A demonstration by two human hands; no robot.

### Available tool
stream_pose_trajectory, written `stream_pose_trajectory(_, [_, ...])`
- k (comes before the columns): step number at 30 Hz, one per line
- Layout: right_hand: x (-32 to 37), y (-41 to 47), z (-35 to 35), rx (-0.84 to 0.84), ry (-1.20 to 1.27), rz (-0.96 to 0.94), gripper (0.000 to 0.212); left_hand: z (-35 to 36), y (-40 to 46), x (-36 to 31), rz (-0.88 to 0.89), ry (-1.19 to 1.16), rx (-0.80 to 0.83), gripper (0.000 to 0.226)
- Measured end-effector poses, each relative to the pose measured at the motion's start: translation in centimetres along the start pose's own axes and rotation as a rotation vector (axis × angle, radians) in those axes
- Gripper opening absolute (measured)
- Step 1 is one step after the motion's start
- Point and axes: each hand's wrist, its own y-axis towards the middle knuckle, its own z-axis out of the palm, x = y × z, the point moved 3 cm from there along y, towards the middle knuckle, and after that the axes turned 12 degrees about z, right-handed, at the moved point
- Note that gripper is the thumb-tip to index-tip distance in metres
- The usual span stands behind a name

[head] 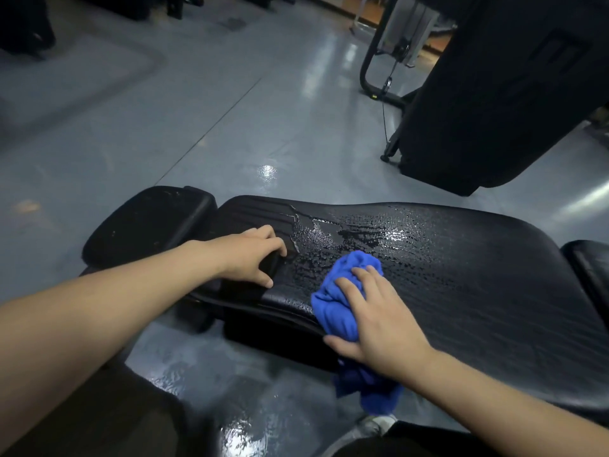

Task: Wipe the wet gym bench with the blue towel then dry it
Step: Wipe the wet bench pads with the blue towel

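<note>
A black padded gym bench (461,258) stretches across the middle of the view, its surface covered in water beads and streaks. My right hand (379,318) presses a bunched blue towel (339,308) flat on the bench's near edge, and part of the towel hangs down below the pad. My left hand (253,255) rests on the left end of the long pad, fingers curled over its edge, holding nothing else. A separate smaller black seat pad (148,222) lies just left of it.
The grey-blue floor (214,133) shows wet patches under the bench. A large black machine (494,94) stands at the back right, with a cable frame (385,84) beside it. Another black pad (590,268) sits at the far right. My shoe (372,427) is below.
</note>
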Motion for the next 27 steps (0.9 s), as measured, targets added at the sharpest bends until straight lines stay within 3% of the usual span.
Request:
stream_pose_trajectory(5, [5.0,4.6,1.1,-0.017,0.044,-0.002,0.087,0.1,-0.4,0.4,-0.012,-0.02,-0.007,0.06])
stream_pose_trajectory(10, [4.1,4.8,1.2,-0.042,0.097,-0.078,0.079,0.4,-0.3,0.7,-0.023,-0.025,-0.011,0.06])
stream_pose_trajectory(16, [-2.3,3.2,-0.2,-0.061,0.15,-0.036,0.072,0.4,0.1,0.6,-0.049,-0.019,0.005,0.061])
stream_pose_trajectory(23, [-13.5,2.5,-2.6,-0.046,0.075,0.201,0.08,0.1,0.7,0.3,-0.059,0.004,0.038,0.06])
stream_pose_trajectory(27, [-14.9,5.0,-2.6,-0.038,0.097,0.276,0.082,0.2,0.7,0.5,-0.042,0.009,0.029,0.06])
